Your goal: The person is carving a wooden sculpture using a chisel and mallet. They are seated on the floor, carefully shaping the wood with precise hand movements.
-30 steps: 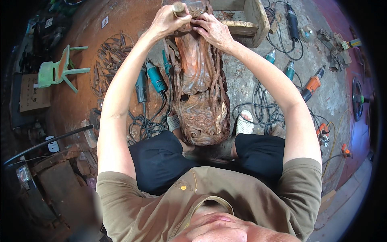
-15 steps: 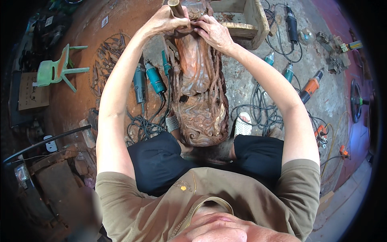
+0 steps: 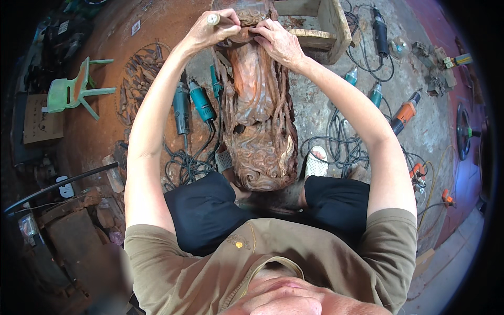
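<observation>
A long reddish-brown wood carving (image 3: pixel 255 89), with smooth folds in the middle and swirling curls at its near end, lies between my feet. At its far part, my left hand (image 3: pixel 212 30) is closed round a carving chisel (image 3: pixel 213 19); its round wooden handle end sticks out over the hand. The chisel's blade is hidden by my fingers. My right hand (image 3: pixel 278 44) rests on the carving just to the right, fingers bent and pressed together close to the left fingertips. Whether they pinch the blade cannot be made out.
Teal power grinders (image 3: pixel 202 102) with tangled cords lie left of the carving. More corded tools, including an orange grinder (image 3: pixel 404 116), lie to the right. A pile of chisels (image 3: pixel 140 79) and a green chair (image 3: pixel 73 90) are at left. A wooden box (image 3: pixel 315 39) stands at far right.
My left hand has turned, and the chisel's handle has tipped left and toward me. The right hand has barely moved; the carving is in about the same place.
</observation>
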The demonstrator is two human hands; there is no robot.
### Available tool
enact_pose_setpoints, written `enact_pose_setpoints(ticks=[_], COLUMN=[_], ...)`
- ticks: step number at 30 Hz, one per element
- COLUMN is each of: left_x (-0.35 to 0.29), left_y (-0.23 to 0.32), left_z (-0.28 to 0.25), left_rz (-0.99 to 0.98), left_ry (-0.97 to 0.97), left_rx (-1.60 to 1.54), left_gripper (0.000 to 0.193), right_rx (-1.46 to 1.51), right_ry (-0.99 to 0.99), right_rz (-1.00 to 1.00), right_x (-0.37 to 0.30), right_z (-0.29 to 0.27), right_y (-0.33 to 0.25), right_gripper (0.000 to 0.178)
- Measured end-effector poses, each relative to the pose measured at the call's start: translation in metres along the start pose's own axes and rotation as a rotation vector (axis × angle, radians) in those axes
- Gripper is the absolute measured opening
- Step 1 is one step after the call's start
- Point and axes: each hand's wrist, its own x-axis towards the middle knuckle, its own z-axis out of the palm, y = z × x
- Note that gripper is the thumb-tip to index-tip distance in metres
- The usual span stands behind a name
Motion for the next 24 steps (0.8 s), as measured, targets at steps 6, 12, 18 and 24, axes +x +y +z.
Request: enact_pose_setpoints(ticks=[6,12,18,24], left_x=[0.001,-0.002,-0.016,-0.015], left_y=[0.002,0.011,-0.009,-0.011], left_z=[-0.008,-0.017,-0.017,-0.052], left_rz=[-0.177,-0.313,-0.194,-0.290], left_ry=[-0.066,-0.144,-0.016,0.142], left_rx=[-0.113,-0.141,-0.103,-0.219], left_gripper=[0.019,0.016,0.018,0.018], right_rx=[-0.005,0.006,-0.162,-0.174], right_ry=[-0.008,-0.045,-0.026,-0.071], right_rz=[0.018,0.023,-0.061,-0.136], right_x=[-0.003,-0.003,0.003,-0.007], right_z=[0.002,-0.003,-0.004,-0.004], right_y=[0.002,0.002,-0.012,-0.034], right_gripper=[0.024,0.027,0.032,0.044])
